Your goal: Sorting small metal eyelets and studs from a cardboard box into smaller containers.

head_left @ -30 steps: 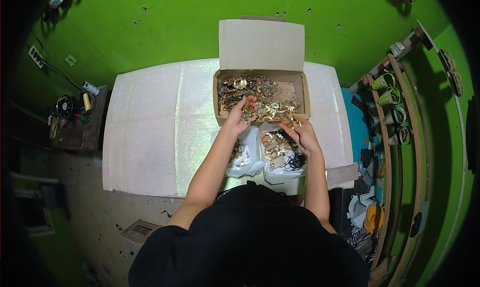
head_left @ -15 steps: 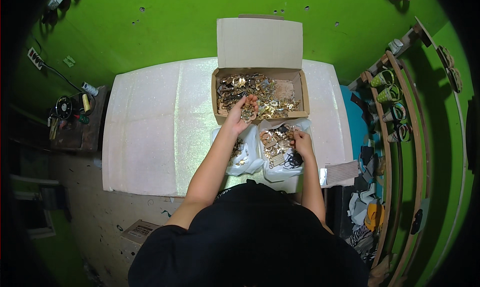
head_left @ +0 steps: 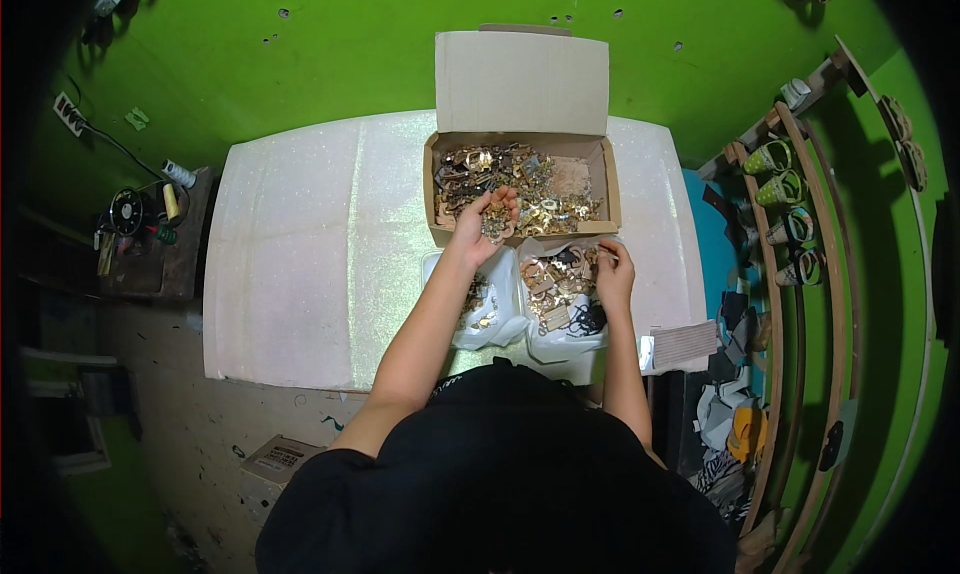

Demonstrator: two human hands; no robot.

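Observation:
My left hand [head_left: 487, 223] is turned palm up with curled fingers, cupping several small metal fittings [head_left: 494, 221] in front of the cardboard box. Inside that open cardboard box [head_left: 430, 189] lies a heap of gold and silver coloured metal fittings [head_left: 490, 164]. My right hand [head_left: 614, 271] is at the right rim of the right white plastic-lined container [head_left: 560, 350], its fingers bent together; what they pinch, if anything, is too small to make out. That container holds mixed gold and tan pieces [head_left: 550, 289] and black cord-like pieces [head_left: 586, 320]. Beside it, a second white plastic-lined container [head_left: 508, 324] is partly covered by my left forearm.
Everything stands on a shiny white-covered table [head_left: 290, 254] against a green wall. A grey-brown ribbed piece [head_left: 684, 346] lies at its right corner. Wooden racks [head_left: 835, 374] with sandals [head_left: 780, 189] stand to the right. At left is a small dark table [head_left: 165, 254].
My right hand has risen from the pieces in the right container and shifted slightly right and away, to its rim. My left hand stays cupped in nearly the same place.

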